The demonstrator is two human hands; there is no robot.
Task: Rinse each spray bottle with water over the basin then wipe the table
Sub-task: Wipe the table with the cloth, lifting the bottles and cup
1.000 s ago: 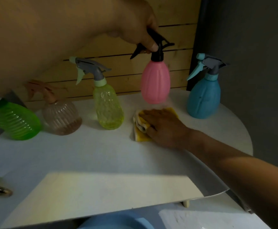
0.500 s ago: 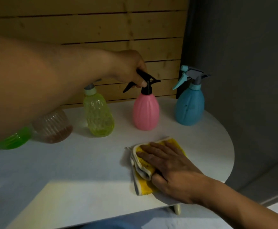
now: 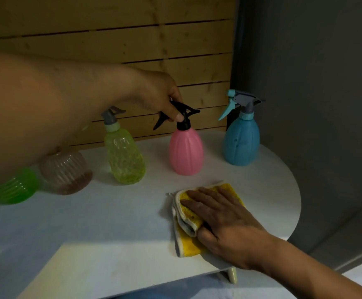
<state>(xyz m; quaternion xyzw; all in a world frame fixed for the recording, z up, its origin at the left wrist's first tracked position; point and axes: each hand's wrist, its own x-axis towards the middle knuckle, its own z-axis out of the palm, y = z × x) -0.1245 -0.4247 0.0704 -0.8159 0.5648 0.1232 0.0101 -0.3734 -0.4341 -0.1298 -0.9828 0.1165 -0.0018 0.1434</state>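
Wiping is the step in hand, judging by the head view: the right hand [image 3: 225, 221] lies spread, fingers straight, pressing the yellow cloth [image 3: 188, 219] onto the white table [image 3: 111, 223] near its front edge. The left hand [image 3: 160, 98] pinches the black trigger head of the pink spray bottle [image 3: 186, 151], which stands at the back between the yellow-green bottle [image 3: 124, 157] and the blue bottle [image 3: 241, 141]. Its long axis is upright, nozzle pointing right. The next move probably calls for sweeping the cloth across unwiped surface.
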